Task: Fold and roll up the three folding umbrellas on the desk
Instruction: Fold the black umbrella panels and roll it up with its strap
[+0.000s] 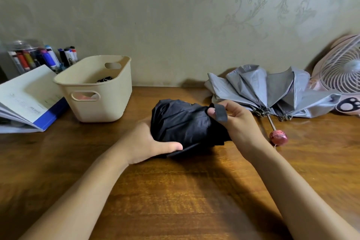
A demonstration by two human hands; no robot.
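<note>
A black folding umbrella [183, 121], its cloth bunched and partly rolled, sits at the middle of the wooden desk [175, 191]. My left hand [148, 142] grips its near left side, thumb on top. My right hand [237, 121] pinches the umbrella's black closing strap [220, 112] at the right end. Behind my right hand a grey umbrella [263, 87] lies half collapsed, its canopy spread in loose folds, its shaft ending in a pink handle [278, 137]. A third umbrella is not in sight.
A cream plastic basket [97, 101] with dark items inside stands back left. Left of it lie an open book [27, 99] and a clear holder of markers [39, 56]. A pink desk fan [341, 70] stands at the far right against the wall.
</note>
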